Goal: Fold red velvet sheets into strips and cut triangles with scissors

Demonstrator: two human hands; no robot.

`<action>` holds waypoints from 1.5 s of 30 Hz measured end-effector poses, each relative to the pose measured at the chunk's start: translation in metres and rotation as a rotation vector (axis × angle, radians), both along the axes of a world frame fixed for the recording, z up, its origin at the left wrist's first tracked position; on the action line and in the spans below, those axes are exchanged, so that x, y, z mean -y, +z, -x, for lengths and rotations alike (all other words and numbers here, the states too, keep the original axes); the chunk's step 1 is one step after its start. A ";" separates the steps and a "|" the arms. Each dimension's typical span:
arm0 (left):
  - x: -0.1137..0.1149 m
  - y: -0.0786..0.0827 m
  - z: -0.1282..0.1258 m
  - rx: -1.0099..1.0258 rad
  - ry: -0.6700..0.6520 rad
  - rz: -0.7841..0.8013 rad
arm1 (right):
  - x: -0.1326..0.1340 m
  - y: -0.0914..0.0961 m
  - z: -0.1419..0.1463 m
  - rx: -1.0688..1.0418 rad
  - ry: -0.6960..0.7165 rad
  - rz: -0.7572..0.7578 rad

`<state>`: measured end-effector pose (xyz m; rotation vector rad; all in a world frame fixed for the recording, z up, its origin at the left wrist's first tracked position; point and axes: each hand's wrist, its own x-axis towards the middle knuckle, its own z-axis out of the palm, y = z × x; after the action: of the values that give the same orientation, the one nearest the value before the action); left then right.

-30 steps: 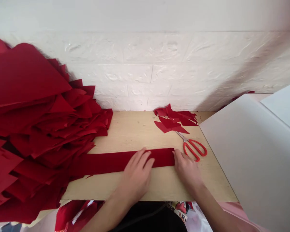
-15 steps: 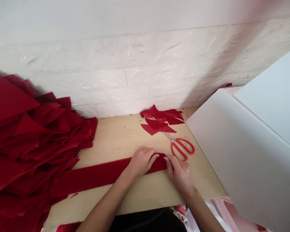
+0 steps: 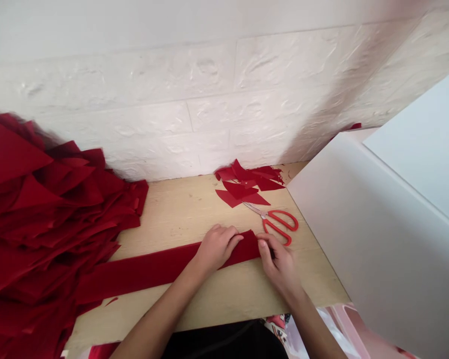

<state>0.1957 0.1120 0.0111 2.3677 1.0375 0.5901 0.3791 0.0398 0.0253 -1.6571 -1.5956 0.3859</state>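
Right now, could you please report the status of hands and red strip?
Left fingers on red strip. Right fingers at its right end. Scissors close beyond right fingers.

Two hands (image 3: 217, 248) (image 3: 282, 264), one strip (image 3: 149, 273), one pair of scissors (image 3: 265, 216)

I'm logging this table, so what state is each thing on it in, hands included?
Pile: unevenly heaped
Strip: laid out lengthwise
Scissors: lying unheld
Scraps: loose, jumbled
Left hand: curled, on strip
Right hand: curled, at strip's right end
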 end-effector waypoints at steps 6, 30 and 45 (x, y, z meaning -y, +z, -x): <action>0.000 0.002 0.001 0.011 0.024 0.040 | -0.001 -0.001 0.002 0.046 0.031 0.087; -0.008 0.018 -0.001 -0.095 -0.041 0.205 | -0.005 -0.010 0.000 -0.187 0.036 0.221; -0.018 0.037 -0.019 0.120 0.009 0.291 | -0.004 -0.002 -0.001 -0.125 0.048 0.208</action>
<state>0.2143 0.1304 0.0479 2.0509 1.0072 0.5375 0.3800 0.0433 0.0233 -1.7137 -1.5466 0.6876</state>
